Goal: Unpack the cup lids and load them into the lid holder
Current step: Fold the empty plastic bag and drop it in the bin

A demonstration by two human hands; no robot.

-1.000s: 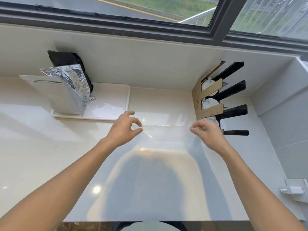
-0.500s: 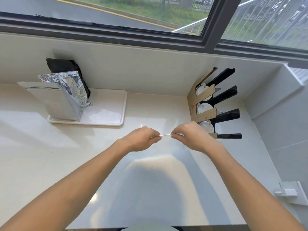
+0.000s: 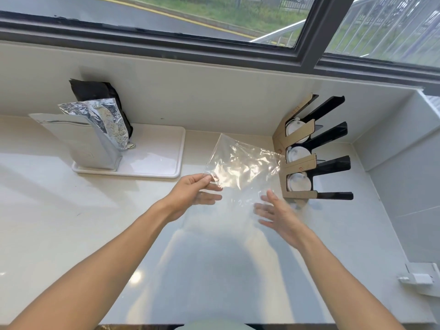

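A clear, empty plastic bag (image 3: 240, 165) hangs spread out above the counter. My left hand (image 3: 192, 194) pinches its lower left corner between thumb and fingers. My right hand (image 3: 278, 215) is below the bag's right side with fingers spread and straight, holding nothing. The lid holder (image 3: 302, 163), made of brown cardboard with black arms, stands at the back right against the wall. White cup lids (image 3: 298, 183) sit in its three slots.
A white tray (image 3: 157, 163) at the back left carries a silver foil pouch (image 3: 104, 125), a white pouch and a black bag. A white wall fitting (image 3: 419, 277) is at the right edge. The window sill runs along the back.
The hands had pulled the folded bag taut, then came together. Now my right hand has let go and opened, and the bag hangs unfolded from my left hand.
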